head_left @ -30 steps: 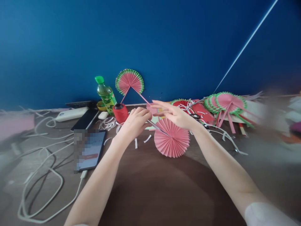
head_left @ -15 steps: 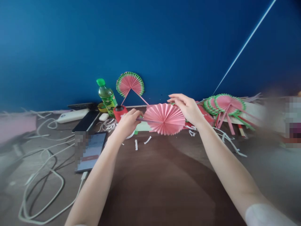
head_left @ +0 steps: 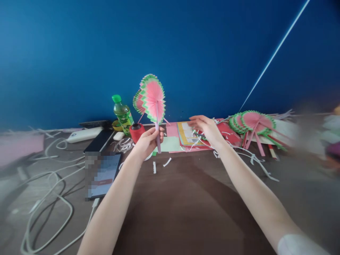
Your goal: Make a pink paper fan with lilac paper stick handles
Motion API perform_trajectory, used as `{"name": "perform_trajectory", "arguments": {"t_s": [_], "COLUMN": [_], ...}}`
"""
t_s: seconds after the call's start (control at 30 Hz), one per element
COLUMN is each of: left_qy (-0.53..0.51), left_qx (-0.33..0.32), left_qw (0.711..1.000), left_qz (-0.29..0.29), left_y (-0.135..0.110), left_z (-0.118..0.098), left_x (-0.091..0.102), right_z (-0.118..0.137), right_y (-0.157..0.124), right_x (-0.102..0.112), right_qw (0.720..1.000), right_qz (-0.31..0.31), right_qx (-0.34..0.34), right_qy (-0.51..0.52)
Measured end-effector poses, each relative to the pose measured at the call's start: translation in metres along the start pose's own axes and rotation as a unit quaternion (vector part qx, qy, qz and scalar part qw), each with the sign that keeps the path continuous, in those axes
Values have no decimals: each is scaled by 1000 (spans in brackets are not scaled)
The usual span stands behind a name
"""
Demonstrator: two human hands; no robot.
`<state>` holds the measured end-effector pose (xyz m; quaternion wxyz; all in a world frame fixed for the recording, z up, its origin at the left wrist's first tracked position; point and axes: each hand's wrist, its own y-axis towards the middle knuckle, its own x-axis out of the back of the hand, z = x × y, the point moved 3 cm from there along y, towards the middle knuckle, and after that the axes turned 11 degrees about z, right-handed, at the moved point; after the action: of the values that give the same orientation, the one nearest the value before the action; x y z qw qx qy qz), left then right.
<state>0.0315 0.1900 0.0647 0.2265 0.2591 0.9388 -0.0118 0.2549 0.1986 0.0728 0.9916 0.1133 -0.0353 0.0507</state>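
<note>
My left hand (head_left: 149,141) is closed round the handle of a folded paper fan (head_left: 154,97), which stands upright above it. The fan is pleated and round, pink in the middle with a white and green zigzag rim. Behind it, partly hidden, a second paper fan (head_left: 138,102) leans against the blue wall. My right hand (head_left: 205,128) holds nothing; its fingers are stretched out to the left, over a stack of coloured paper (head_left: 186,132) with a yellow sheet on top.
Several finished fans (head_left: 256,122) lie piled at the right. A green-capped bottle (head_left: 122,113) and a red roll (head_left: 136,132) stand at the left. A phone (head_left: 107,177) with a white cable (head_left: 70,209) lies nearer. White paper scraps (head_left: 167,162) dot the table.
My left hand has turned the fan from lying sideways to upright, so its green-edged side shows. The fan has moved left, away from my right hand, and uncovered the paper stack.
</note>
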Motion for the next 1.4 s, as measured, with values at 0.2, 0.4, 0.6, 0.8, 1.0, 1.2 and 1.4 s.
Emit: {"name": "perform_trajectory", "arguments": {"t_s": [0.2,0.4,0.6,0.8,1.0,1.2,1.4], "left_qy": [-131,-185,-220,-192,-185,-115,-16], "left_qx": [45,50,81,82,69,124,54], "left_qw": [986,977,971,978,979,985,990], "left_qz": [96,96,48,-3,-42,-40,-131], "left_y": [3,2,3,6,5,6,7], "left_z": [32,55,54,63,74,75,44], "left_x": [-16,-22,-23,-30,-41,-33,4], "right_z": [-3,-1,-11,-21,-28,-38,-33], "right_y": [-12,-25,-22,-22,-26,-24,-16], "right_x": [-47,-64,-65,-70,-75,-74,-63], "right_qw": [987,974,971,980,987,988,996], "right_qz": [160,217,210,183,93,55,57], "right_qx": [-8,-30,-36,-40,-113,-127,-62], "right_qy": [-17,-65,-108,-70,61,72,1]}}
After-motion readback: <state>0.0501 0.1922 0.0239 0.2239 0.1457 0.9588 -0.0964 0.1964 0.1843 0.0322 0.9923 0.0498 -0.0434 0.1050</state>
